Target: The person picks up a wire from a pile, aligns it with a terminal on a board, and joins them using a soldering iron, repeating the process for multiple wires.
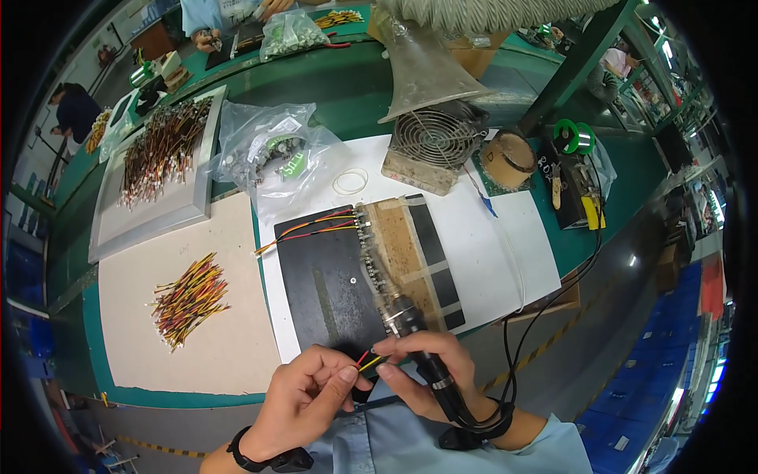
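My left hand is closed, pinching a short bundle of red, yellow and black wires just in front of a black work board. My right hand is wrapped round a black-handled soldering iron, its thumb and forefinger close to the wire ends. The iron's metal end points away from me, over a row of small metal parts along the board. At the far end of that row lie a few red, yellow and black wires. Whether the right fingertips touch the held wires is hard to tell.
Loose wires lie on beige card at left, behind them a tray of wire bundles. A plastic bag, a fan under a duct, a round tan container and a solder spool stand beyond. Cables trail at right.
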Motion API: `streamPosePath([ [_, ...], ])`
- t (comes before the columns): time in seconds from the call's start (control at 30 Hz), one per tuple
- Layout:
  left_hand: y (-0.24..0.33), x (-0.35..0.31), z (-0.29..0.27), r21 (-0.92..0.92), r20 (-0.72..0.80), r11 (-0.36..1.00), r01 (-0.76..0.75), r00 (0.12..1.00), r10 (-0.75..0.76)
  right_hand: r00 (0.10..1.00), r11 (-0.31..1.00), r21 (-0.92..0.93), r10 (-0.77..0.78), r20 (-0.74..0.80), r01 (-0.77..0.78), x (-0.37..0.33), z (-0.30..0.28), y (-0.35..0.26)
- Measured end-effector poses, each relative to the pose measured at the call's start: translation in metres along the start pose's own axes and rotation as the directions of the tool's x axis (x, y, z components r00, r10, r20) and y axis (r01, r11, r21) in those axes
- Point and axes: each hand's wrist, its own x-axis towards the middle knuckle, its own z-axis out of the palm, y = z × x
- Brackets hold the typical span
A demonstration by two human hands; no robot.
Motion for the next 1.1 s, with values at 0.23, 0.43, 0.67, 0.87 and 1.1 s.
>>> streamPosePath([
  [0.23, 0.003, 0.004, -0.006, -0.039, 0.063, 0.997, 0.064, 0.996, -0.061, 0.996, 1.000, 0.006, 0.026, 0.088, -0.026, 0.006, 0.002, -0.002],
  [0.43, 0.011, 0.007, -0.011, -0.241, 0.098, 0.941, 0.237, 0.971, -0.220, 0.998, 0.996, 0.061, 0.067, 0.020, -0.068, 0.002, 0.005, 0.002],
  [0.67, 0.005, 0.003, -0.010, -0.126, 0.095, 0.984, 0.127, 0.989, -0.116, 0.998, 0.998, 0.026, 0.058, -0.003, -0.058, -0.001, 0.009, -0.003],
  [0.87, -0.005, 0.003, -0.004, -0.155, 0.023, 0.983, 0.100, 0.995, -0.098, 0.997, 0.997, -0.011, 0.076, 0.026, -0.076, -0.007, 0.003, -0.004],
  [1.1, -0.012, 0.003, 0.003, -0.023, 0.011, 0.997, 0.072, 0.997, -0.071, 0.908, 0.871, -0.258, -0.387, 0.163, 0.418, 0.004, -0.002, 0.003],
])
